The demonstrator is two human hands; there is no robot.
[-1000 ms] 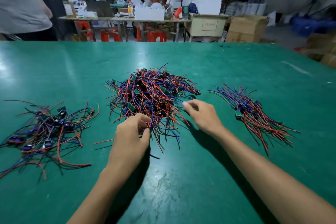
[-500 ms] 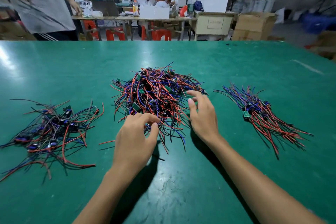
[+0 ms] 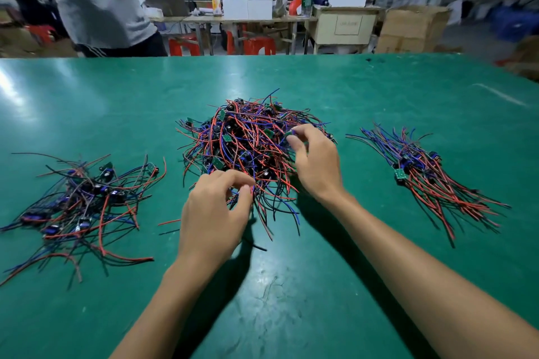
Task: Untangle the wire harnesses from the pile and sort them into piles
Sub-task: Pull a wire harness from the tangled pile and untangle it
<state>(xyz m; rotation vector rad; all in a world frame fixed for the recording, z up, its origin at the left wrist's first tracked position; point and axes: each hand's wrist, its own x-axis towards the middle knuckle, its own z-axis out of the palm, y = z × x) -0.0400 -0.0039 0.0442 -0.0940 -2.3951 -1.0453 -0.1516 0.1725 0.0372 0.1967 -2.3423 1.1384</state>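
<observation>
A tangled pile of red, blue and black wire harnesses [image 3: 248, 143] with small green boards lies mid-table. My left hand [image 3: 214, 213] sits at the pile's near edge, thumb and forefinger pinching wires there. My right hand [image 3: 316, 163] is on the pile's right side and pinches a small green board of a harness between thumb and fingertips. A loose sorted pile [image 3: 84, 204] lies at the left. A neater sorted bundle [image 3: 425, 175] lies at the right.
The green table [image 3: 291, 285] stretches wide around the piles. A person in a grey shirt [image 3: 102, 3] stands at the far left edge. Behind are work tables, red stools, cardboard boxes [image 3: 411, 29] and seated workers.
My right hand moved forward onto the pile's right side and closed its fingers on a green board. My left hand stayed at the near edge. The person behind stepped further into view.
</observation>
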